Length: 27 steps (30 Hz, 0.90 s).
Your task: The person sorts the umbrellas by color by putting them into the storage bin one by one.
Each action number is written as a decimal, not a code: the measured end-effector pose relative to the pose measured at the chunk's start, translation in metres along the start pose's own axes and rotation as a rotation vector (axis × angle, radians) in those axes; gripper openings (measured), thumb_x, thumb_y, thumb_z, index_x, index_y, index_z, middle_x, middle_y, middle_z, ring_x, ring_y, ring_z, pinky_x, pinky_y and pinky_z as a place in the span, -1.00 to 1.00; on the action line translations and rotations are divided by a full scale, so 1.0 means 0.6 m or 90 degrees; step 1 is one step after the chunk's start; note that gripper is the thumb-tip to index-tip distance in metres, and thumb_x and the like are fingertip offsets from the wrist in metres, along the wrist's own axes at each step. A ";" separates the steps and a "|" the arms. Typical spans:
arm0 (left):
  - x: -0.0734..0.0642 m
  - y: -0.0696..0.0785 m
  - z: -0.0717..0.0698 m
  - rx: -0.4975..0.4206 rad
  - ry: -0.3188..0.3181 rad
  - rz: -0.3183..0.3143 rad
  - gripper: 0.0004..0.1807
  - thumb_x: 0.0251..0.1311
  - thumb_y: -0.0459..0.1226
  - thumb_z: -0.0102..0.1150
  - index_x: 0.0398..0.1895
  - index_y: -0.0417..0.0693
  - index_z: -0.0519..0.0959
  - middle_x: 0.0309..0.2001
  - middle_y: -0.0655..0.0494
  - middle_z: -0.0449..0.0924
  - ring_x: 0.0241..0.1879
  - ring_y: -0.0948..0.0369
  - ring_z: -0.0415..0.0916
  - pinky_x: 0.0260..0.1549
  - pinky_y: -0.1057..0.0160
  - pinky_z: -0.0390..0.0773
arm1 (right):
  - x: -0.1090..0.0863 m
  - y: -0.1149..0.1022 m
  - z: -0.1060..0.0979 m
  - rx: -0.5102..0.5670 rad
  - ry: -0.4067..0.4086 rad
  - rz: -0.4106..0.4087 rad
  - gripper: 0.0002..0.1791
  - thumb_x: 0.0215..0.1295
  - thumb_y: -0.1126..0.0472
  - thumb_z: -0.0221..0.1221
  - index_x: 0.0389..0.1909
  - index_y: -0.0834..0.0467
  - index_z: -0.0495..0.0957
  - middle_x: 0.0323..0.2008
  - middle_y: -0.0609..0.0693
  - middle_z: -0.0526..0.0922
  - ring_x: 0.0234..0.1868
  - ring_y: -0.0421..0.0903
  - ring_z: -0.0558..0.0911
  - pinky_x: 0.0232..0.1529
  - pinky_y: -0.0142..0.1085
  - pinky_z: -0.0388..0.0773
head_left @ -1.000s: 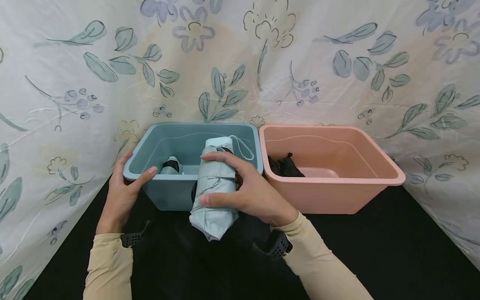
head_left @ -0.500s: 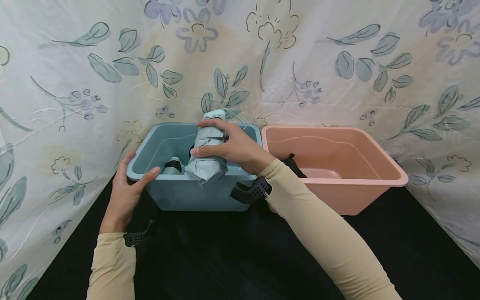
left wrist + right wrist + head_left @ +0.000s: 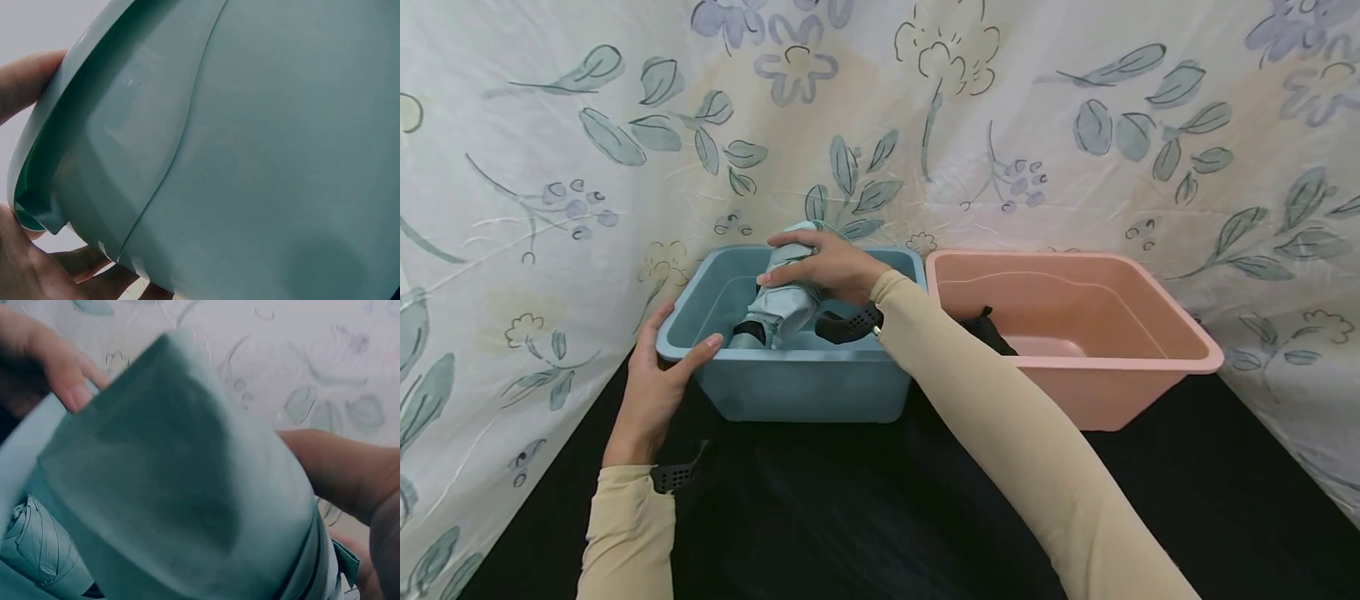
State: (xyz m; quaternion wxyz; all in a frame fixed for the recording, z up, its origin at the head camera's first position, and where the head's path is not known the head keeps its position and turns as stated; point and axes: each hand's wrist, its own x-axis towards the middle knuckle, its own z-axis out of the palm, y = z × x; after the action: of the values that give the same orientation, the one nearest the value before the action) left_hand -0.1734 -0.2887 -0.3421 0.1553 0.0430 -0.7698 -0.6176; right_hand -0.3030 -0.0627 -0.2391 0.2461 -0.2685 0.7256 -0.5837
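Note:
A light blue folded umbrella [image 3: 784, 304] is in the grip of my right hand [image 3: 838, 265], thumb on the near side and fingers over the far side. It hangs tilted over the left part of the blue bin [image 3: 812, 387]. In the right wrist view the umbrella's fabric end [image 3: 156, 456] fills the middle. Below it in the bin lies a second rolled item, its fabric [image 3: 44, 550] pale and folded, with a black band [image 3: 749, 332]. My left hand [image 3: 651, 387] holds the bin's front left corner; the left wrist view shows its thumb [image 3: 31, 81] at the rim.
A pink bin [image 3: 1060, 392] stands to the right, against the blue one, with a black bundle [image 3: 988, 332] in its left part. Both bins stand on a black surface [image 3: 820, 517]. A floral cloth [image 3: 880, 108] hangs close behind them.
My right hand has carried the umbrella from in front of the blue bin up over its rim, then left and down into it. My left hand stays at the corner.

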 end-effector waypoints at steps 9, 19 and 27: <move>-0.004 0.002 -0.001 -0.003 0.000 0.004 0.00 0.35 -0.04 0.26 0.65 0.17 -0.18 0.57 -0.12 -0.10 0.46 -0.19 -0.04 0.37 -0.34 0.08 | 0.059 0.024 0.021 -0.011 -0.059 0.086 -0.32 0.34 0.24 0.33 0.46 0.04 0.36 0.47 0.11 0.24 0.14 0.01 0.54 0.12 -0.14 0.53; -0.003 0.003 0.001 -0.007 -0.003 0.021 -0.01 0.35 -0.06 0.26 0.65 0.14 -0.16 0.56 -0.11 -0.07 0.46 -0.19 -0.02 0.36 -0.35 0.08 | 0.093 0.043 0.027 -0.185 -0.081 0.133 -0.22 0.25 0.04 0.41 0.48 -0.01 0.35 0.56 0.04 0.09 0.41 0.00 0.32 0.26 -0.16 0.43; -0.003 0.001 0.001 -0.008 -0.002 0.012 0.01 0.35 -0.08 0.26 0.65 0.14 -0.20 0.57 -0.06 -0.09 0.48 -0.16 -0.04 0.38 -0.32 0.07 | 0.103 0.051 0.041 -0.252 -0.096 0.163 -0.19 0.22 0.04 0.43 0.48 -0.01 0.35 0.57 0.02 0.07 0.45 0.05 0.27 0.26 -0.11 0.44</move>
State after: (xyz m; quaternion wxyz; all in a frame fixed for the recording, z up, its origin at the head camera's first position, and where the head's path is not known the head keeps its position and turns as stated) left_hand -0.1721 -0.2876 -0.3421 0.1599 0.0340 -0.7667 -0.6209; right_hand -0.3350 -0.1165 -0.2764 0.3144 -0.2602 0.8336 -0.3722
